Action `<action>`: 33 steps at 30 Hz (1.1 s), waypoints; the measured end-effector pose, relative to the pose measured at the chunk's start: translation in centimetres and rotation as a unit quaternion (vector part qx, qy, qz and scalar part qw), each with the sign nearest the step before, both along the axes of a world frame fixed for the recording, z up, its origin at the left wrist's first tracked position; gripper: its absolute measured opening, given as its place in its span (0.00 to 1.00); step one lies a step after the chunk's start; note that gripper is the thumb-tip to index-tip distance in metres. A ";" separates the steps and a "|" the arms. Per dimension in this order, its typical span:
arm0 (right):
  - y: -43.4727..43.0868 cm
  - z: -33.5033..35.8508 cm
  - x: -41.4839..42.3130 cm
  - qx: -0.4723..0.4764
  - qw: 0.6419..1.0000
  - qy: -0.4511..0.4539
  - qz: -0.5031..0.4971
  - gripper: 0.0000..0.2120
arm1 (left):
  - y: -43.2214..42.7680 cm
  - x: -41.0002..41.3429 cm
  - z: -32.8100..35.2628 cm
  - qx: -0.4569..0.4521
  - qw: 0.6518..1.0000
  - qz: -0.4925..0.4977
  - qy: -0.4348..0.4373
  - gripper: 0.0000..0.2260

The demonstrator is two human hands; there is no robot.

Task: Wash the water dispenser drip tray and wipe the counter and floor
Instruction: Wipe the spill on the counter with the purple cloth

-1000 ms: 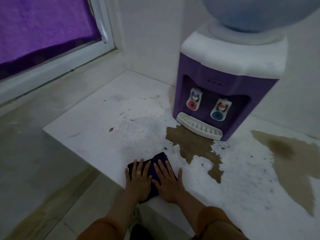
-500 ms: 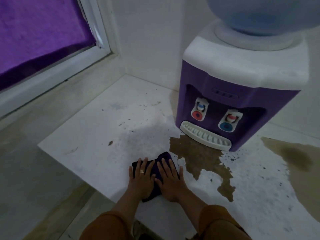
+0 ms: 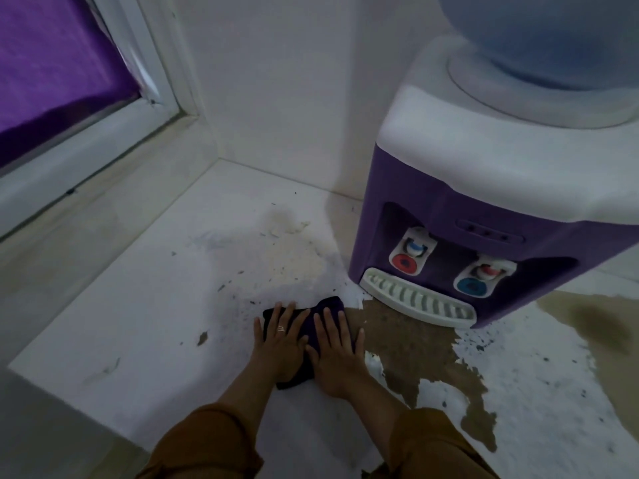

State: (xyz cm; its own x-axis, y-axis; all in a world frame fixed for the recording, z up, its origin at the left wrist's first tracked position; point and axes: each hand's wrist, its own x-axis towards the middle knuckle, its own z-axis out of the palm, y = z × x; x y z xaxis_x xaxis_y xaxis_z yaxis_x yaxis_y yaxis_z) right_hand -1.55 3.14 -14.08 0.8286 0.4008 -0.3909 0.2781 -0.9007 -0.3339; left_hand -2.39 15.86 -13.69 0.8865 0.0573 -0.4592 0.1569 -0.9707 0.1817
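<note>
Your left hand [image 3: 281, 340] and right hand [image 3: 337, 357] lie flat, fingers spread, side by side on a folded dark purple cloth [image 3: 328, 305], pressing it to the speckled white counter [image 3: 121, 323] just in front of the purple-and-white plastic water dispenser [image 3: 432, 216]. The ribbed white plastic drip tray [image 3: 415, 302] sits at the dispenser's base. A ragged brown puddle [image 3: 408, 344] spreads from below the tray, and the cloth's edge touches it.

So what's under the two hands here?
A dark purple cloth, pressed flat on the white counter by the left hand and right hand. Its middle, and the counter beneath it, are covered.
</note>
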 end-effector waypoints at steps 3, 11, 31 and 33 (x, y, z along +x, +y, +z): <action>0.1 0.2 0.3 0.001 1.000 0.003 0.001 0.55 | 0.0 0.1 -0.2 -0.006 1.000 0.002 -0.003 0.24; -1.5 0.7 -0.3 -0.004 0.999 0.011 0.042 0.61 | -1.6 -2.6 0.6 -0.011 0.999 0.052 0.002 0.24; -15.6 -0.3 -10.1 -0.045 0.997 -0.069 0.001 0.34 | -15.8 -12.6 0.5 -0.020 0.998 0.054 -0.031 0.25; -17.7 -1.5 -10.7 -0.032 0.995 -0.093 -0.019 0.27 | -17.7 -12.5 0.4 -0.027 0.998 0.044 -0.033 0.25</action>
